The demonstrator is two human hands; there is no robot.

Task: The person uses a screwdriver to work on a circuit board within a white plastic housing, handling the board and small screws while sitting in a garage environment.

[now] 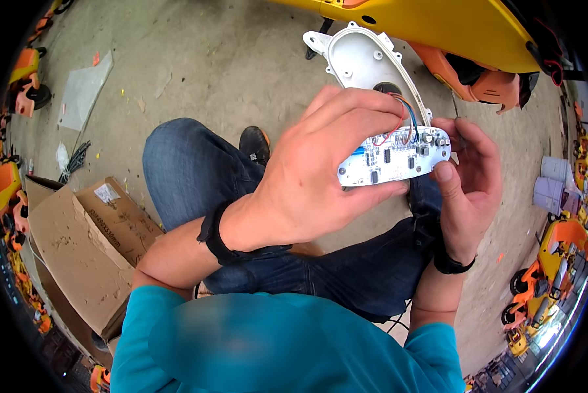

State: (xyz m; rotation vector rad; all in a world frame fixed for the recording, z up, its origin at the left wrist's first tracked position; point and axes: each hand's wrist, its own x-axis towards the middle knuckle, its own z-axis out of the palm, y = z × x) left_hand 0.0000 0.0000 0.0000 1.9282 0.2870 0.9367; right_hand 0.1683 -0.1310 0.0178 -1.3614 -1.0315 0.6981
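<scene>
Between my two hands is a white circuit board (pixel 393 160), long with rounded ends and dotted with small dark chips. My left hand (pixel 320 157) reaches over its left end, thumb along the near edge and fingers at the far side by the wires. At the right end, my right hand (pixel 468 177) grips the board between thumb and fingers. Thin coloured wires (pixel 412 118) rise from the board toward an open white plastic housing (pixel 359 56) just beyond it. The housing is oval and hollow, with small screw lugs round its rim; my left fingers partly hide its lower part.
A yellow vehicle body (pixel 438 26) spans the far side, with an orange part (pixel 477 82) below it. An open cardboard box (pixel 84 255) stands at my left. A clear sheet (pixel 86 92) and a dark cable bundle (pixel 76 160) lie on the concrete floor. Orange-yellow scooters (pixel 549 268) line both sides.
</scene>
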